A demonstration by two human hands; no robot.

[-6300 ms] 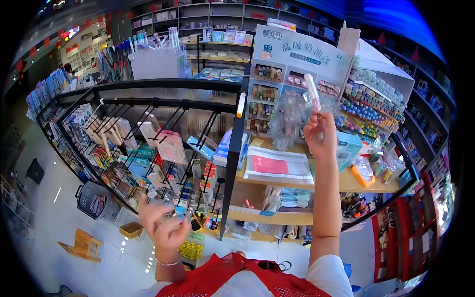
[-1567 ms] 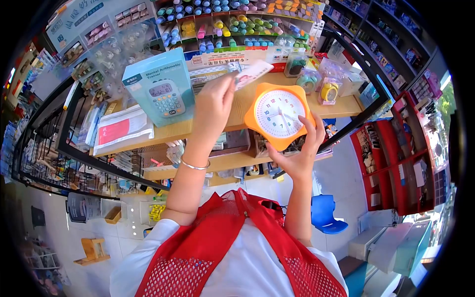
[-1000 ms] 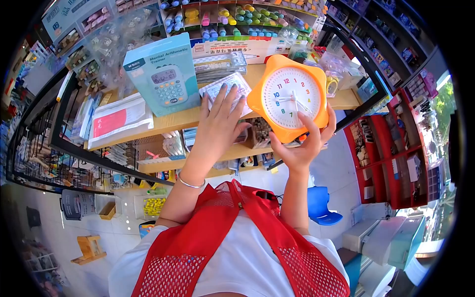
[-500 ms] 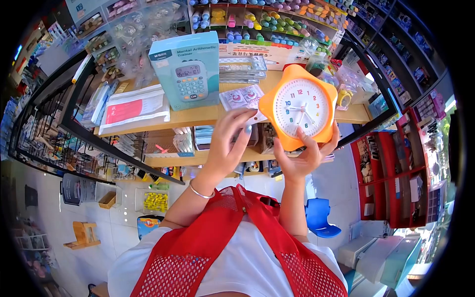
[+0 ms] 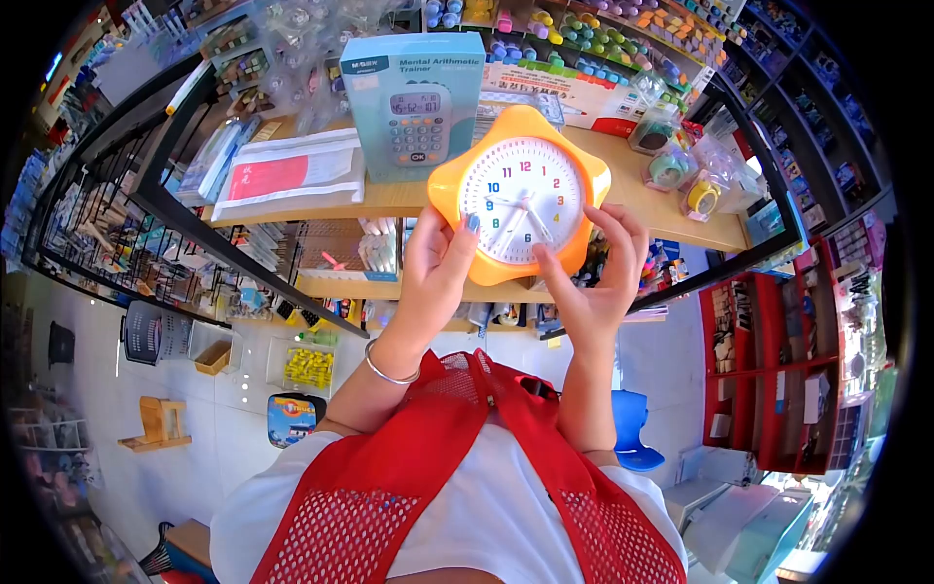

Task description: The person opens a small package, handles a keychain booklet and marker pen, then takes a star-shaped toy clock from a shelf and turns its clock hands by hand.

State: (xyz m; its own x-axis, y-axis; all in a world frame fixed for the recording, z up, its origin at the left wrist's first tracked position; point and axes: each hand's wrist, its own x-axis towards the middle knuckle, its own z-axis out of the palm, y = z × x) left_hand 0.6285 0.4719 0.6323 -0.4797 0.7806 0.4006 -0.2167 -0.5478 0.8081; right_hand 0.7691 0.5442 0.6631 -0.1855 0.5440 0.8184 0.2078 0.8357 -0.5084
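An orange star-shaped clock (image 5: 525,180) with a white face and coloured numerals is held up in front of the shelf, its face towards me. My left hand (image 5: 438,271) grips its lower left edge, the thumb lying over the rim and the other fingers partly hidden behind. On the lower right, my right hand (image 5: 595,282) holds it too, with the thumb on the front near the 5 and 6 and a finger at the right rim. Behind the clock stands a light blue Mental Arithmetic Trainer box (image 5: 413,107), partly covered by it.
On the wooden shelf (image 5: 623,190) lie white packets with a pink label (image 5: 282,175) at left and tape rolls (image 5: 702,199) at right. Marker pens (image 5: 593,37) fill the rack behind. A blue chair (image 5: 632,428) and a yellow-filled bin (image 5: 308,368) stand on the floor.
The clock has moved left and is less tilted. My left hand, formerly beside it, now grips its left edge. My right hand has shifted along its right side.
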